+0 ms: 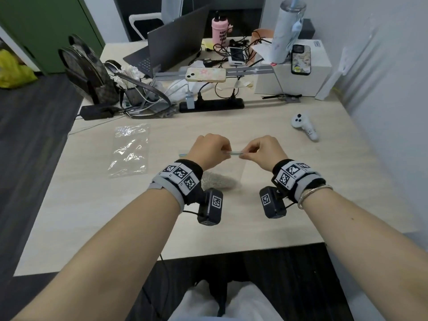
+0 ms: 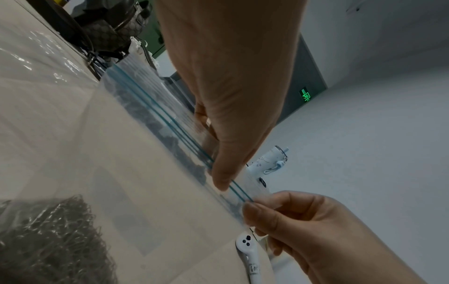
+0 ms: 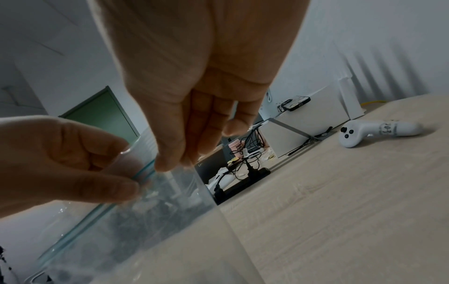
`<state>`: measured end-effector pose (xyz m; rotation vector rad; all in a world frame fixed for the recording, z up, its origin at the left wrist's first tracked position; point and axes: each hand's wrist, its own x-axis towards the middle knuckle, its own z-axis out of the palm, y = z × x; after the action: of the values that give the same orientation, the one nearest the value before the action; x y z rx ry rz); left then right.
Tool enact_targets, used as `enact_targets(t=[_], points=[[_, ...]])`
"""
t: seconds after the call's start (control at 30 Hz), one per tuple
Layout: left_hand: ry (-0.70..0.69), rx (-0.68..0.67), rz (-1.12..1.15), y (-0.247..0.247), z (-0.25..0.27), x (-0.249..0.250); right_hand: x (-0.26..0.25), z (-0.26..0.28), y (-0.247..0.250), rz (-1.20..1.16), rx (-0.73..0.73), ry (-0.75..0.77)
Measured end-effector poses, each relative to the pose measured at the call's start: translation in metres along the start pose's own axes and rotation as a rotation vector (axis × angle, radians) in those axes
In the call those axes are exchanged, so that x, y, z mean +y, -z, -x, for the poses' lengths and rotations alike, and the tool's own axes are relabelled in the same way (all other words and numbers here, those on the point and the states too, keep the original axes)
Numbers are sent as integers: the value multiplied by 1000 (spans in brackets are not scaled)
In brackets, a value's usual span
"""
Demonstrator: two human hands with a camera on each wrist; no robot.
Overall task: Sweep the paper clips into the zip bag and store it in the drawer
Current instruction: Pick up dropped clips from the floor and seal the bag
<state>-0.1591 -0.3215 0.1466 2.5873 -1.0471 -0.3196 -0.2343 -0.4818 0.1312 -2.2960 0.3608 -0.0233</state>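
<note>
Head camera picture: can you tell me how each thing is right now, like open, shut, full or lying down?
zip bag: held upright, both hands pinching its top strip
paper clips: piled inside the bag
left hand: pinching the strip
right hand: pinching the strip
spare plastic bag: lying flat
laptop: open
white controller: lying down
</note>
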Motion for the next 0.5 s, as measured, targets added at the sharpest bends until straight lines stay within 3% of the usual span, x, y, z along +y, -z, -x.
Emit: enact_targets(t=[0.4,0.5], points=[[-22,1,37,-7,-11,13,7,-6,8,167,-78,83],[16,-11,69,-4,-10,3,8,-12,11,153,-42,82]])
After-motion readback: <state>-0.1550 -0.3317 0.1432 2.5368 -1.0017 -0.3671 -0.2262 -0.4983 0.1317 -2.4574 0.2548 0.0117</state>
